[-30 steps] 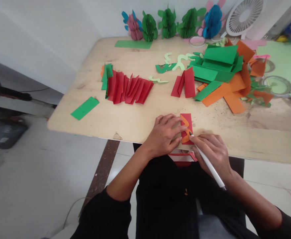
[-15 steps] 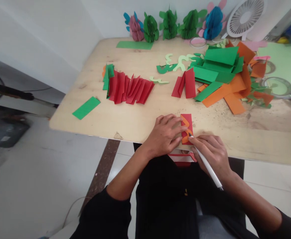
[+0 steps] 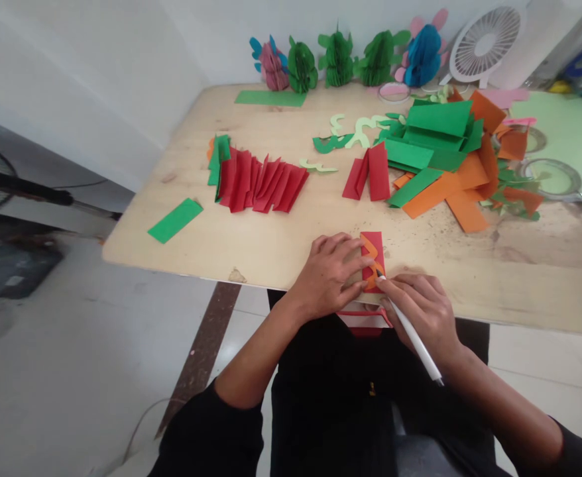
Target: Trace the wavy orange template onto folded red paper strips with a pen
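At the table's front edge lies a red paper rectangle with a wavy orange paper cutout on top. My left hand lies over their left side with its fingers spread, fingertips pressing the cutout down. A white pen is gripped in my right hand, its dark tip at the cutout's right edge. Part of the cutout is hidden under my fingers. Beyond my hands stand two folded red papers, and farther left a row of folded red papers.
A heap of green strips and orange strips covers the right side. One green strip lies at left. Paper honeycomb figures and a white fan line the back. Tape rolls sit at right.
The pen tip has shifted very slightly along the cutout's edge. My left hand stays on the paper. The camera view has tilted a little, so the table appears lower.
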### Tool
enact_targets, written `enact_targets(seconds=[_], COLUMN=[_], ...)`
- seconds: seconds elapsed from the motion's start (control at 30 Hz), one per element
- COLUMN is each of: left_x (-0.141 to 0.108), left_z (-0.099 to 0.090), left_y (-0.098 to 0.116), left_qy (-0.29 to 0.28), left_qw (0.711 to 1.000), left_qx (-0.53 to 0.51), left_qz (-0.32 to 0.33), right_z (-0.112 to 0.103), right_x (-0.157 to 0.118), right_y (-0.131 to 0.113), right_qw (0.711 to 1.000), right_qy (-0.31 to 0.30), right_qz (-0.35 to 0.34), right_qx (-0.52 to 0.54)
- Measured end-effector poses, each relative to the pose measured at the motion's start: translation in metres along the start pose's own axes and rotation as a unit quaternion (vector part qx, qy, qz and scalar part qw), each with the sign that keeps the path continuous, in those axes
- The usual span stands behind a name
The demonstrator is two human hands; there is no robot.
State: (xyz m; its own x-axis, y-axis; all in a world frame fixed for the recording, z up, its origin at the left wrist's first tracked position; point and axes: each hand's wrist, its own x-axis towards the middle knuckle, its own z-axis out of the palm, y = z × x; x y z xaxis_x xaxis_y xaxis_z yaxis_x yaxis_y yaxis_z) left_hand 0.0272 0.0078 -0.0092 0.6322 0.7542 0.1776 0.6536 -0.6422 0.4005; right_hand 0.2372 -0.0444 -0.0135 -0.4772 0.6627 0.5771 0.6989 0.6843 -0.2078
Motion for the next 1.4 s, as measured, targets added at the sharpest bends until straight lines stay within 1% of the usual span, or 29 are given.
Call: enact_targets(seconds=[0.33,0.5,0.57,0.63,0.73,0.83,0.93,1.2,1.4], left_x=[-0.001,-0.001,-0.001,-0.002,-0.002,-0.002,-0.002,-0.002,-0.002], left_z=[0.000,0.001,0.001,0.002,0.002,0.002,0.002,0.001,0.001], left_y=[0.001,0.000,-0.001,-0.001,-0.002,-0.003,-0.002,-0.003,-0.003], left_qy=[0.002,0.008,0.011,0.014,0.014,0.011,0.008,0.008,0.007], left_qw=[1.000,1.000,1.000,1.000,1.000,1.000,1.000,1.000,1.000], left_qx=[0.008,0.006,0.008,0.013,0.017,0.015,0.009,0.006,0.004], left_qz=[0.005,0.004,0.007,0.010,0.011,0.009,0.007,0.006,0.008], right_z=[0.001,0.000,-0.003,-0.007,-0.013,-0.015,-0.012,-0.006,-0.004], right_x=[-0.001,0.001,0.004,0.007,0.012,0.014,0.015,0.016,0.016], right_y=[0.001,0.000,-0.002,-0.004,-0.009,-0.013,-0.015,-0.017,-0.017], right_qw=[1.000,1.000,0.998,0.993,0.975,0.966,0.968,0.974,0.974], right_qy=[-0.004,-0.010,-0.009,0.000,0.008,-0.028,-0.047,-0.050,-0.054], right_qz=[0.003,0.021,0.045,0.087,0.148,0.174,0.178,0.166,0.163], right_qx=[0.007,0.016,0.040,0.086,0.164,0.188,0.171,0.145,0.147])
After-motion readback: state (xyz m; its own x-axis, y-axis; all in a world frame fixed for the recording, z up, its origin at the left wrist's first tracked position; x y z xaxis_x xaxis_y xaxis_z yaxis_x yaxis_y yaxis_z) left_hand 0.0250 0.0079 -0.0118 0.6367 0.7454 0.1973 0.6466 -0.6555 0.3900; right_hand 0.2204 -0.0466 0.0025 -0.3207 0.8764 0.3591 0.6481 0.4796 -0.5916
